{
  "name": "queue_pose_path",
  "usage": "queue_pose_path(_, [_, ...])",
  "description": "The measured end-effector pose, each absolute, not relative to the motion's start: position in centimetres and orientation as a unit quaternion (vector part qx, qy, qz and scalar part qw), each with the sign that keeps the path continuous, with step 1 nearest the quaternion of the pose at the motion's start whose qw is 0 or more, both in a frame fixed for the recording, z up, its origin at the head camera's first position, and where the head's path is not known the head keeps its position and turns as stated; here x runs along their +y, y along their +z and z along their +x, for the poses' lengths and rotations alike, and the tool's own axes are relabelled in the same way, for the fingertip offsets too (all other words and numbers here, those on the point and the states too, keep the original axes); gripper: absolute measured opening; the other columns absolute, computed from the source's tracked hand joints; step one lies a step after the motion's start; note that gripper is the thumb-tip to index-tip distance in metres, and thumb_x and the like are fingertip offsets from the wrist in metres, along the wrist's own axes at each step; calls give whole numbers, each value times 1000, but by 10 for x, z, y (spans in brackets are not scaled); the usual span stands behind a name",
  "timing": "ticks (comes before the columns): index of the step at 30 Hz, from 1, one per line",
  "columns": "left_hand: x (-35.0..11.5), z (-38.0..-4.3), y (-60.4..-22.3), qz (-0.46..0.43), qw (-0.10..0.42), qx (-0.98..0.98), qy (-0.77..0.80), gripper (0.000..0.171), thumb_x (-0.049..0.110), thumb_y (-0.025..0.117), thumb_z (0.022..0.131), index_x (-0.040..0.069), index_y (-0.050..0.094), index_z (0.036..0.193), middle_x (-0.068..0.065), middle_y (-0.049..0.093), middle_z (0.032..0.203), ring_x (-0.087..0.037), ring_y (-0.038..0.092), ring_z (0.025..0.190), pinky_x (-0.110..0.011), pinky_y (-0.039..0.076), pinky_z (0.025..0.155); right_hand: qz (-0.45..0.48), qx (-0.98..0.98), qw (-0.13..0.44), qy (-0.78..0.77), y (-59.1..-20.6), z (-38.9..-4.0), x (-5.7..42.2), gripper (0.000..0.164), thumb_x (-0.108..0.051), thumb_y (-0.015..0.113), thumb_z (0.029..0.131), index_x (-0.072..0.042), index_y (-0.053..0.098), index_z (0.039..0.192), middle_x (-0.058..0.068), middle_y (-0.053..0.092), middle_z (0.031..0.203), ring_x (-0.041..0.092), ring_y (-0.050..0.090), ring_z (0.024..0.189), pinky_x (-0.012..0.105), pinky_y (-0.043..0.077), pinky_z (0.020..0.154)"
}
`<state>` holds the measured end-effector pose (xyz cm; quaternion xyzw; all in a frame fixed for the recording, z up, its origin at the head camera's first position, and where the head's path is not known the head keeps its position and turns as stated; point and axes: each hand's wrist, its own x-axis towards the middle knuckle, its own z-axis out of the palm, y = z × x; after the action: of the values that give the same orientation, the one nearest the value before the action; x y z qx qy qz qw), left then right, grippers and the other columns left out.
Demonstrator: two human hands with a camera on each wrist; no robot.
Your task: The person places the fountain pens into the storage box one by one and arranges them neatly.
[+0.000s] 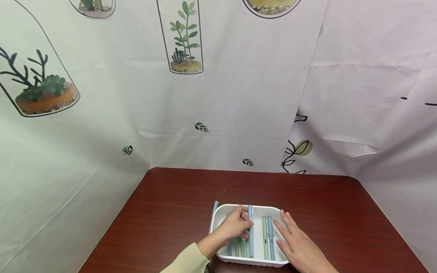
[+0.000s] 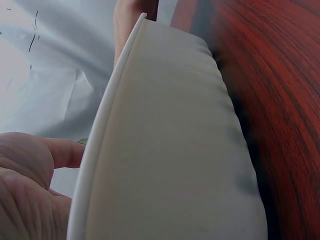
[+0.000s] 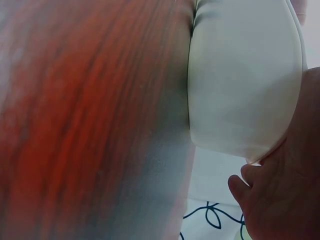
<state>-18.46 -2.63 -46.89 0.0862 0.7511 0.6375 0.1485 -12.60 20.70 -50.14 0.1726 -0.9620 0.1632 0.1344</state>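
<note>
My left hand (image 1: 233, 225) reaches over a white plastic tray (image 1: 254, 261) and pinches a blue pen (image 1: 251, 242) between thumb and fingers. That pen points away from me, near the tray's middle. Under the left hand several green pens (image 1: 242, 246) lie beside another blue pen (image 1: 229, 248). To the right in the tray, a green pen (image 1: 265, 239) and a clipped blue pen (image 1: 271, 239) lie side by side. My right hand (image 1: 302, 246) spreads over the tray's right rim, fingers straight. In the left wrist view the tray wall (image 2: 170, 130) hides the pens.
One more blue pen (image 1: 215, 207) lies outside the tray, along its left side. The tray stands on a dark red wooden table (image 1: 170, 212). Behind the table hangs a white cloth (image 1: 232, 113) printed with plants.
</note>
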Motion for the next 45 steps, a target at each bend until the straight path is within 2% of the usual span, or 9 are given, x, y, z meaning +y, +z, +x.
queue_pose_path(17, [-4, -185, -477, 86, 154, 769, 615, 34, -6, 66, 88, 0, 54, 119, -6, 55, 84, -14, 60, 65, -32, 60, 53, 175, -964, 126, 159, -502, -128, 208, 52, -35, 65, 98, -19, 56, 147, 11, 36, 162, 34, 37, 147, 49, 47, 106])
queue_pose_path(26, [3, -184, -483, 76, 164, 778, 601, 31, -7, 66, 89, -1, 52, 116, -7, 55, 82, -16, 59, 61, -35, 60, 52, 184, -958, 166, 146, -504, -126, 207, 53, -32, 70, 94, -19, 59, 144, 10, 39, 161, 31, 41, 145, 46, 48, 104])
queue_pose_path(30, [5, -184, -484, 84, 158, 798, 575, 31, -7, 67, 88, -4, 53, 115, -6, 56, 79, -17, 61, 55, -33, 58, 49, 184, -954, 179, 153, -506, -126, 207, 53, -30, 72, 93, -19, 60, 144, 9, 40, 160, 29, 41, 145, 19, 30, 115])
queue_pose_path(32, [6, -185, -485, 94, 149, 818, 547, 31, -5, 68, 88, -5, 54, 116, -4, 56, 76, -17, 63, 51, -30, 56, 46, 187, -952, 186, 157, -506, -126, 208, 54, -28, 73, 92, -18, 60, 143, 10, 41, 159, 30, 41, 145, 7, 14, 114])
queue_pose_path(34, [7, -187, -485, 102, 142, 837, 518, 32, -3, 68, 87, -5, 55, 116, -2, 57, 72, -16, 63, 47, -27, 52, 44, 189, -950, 185, 165, -506, -126, 208, 54, -27, 74, 91, -17, 60, 143, 12, 41, 159, 30, 41, 145, 2, 2, 111])
queue_pose_path(37, [8, -189, -485, 111, 132, 859, 482, 31, -3, 69, 86, -5, 57, 114, -2, 57, 65, -16, 62, 44, -23, 46, 43, 186, -954, 175, 157, -506, -127, 208, 54, -28, 73, 92, -18, 60, 143, 12, 40, 160, 32, 41, 145, 16, 24, 117])
queue_pose_path(40, [9, -190, -483, 120, 124, 870, 461, 24, -4, 69, 85, -5, 59, 108, -2, 56, 59, -16, 61, 43, -23, 45, 42, 179, -959, 156, 156, -505, -128, 208, 53, -29, 70, 94, -19, 58, 145, 11, 38, 161, 33, 39, 146, 39, 43, 111])
queue_pose_path(41, [9, -190, -483, 123, 120, 876, 451, 22, -3, 70, 85, -4, 60, 104, -2, 56, 57, -16, 61, 43, -23, 45, 43, 179, -960, 153, 154, -504, -128, 208, 53, -30, 70, 94, -19, 58, 145, 11, 38, 161, 33, 39, 146, 46, 46, 107])
queue_pose_path(45, [9, -191, -480, 131, 111, 897, 406, 15, 0, 72, 84, -2, 62, 95, 0, 56, 56, -13, 59, 43, -22, 45, 44, 178, -961, 142, 158, -503, -128, 208, 54, -29, 70, 94, -18, 58, 145, 12, 37, 162, 34, 38, 146, 48, 47, 106])
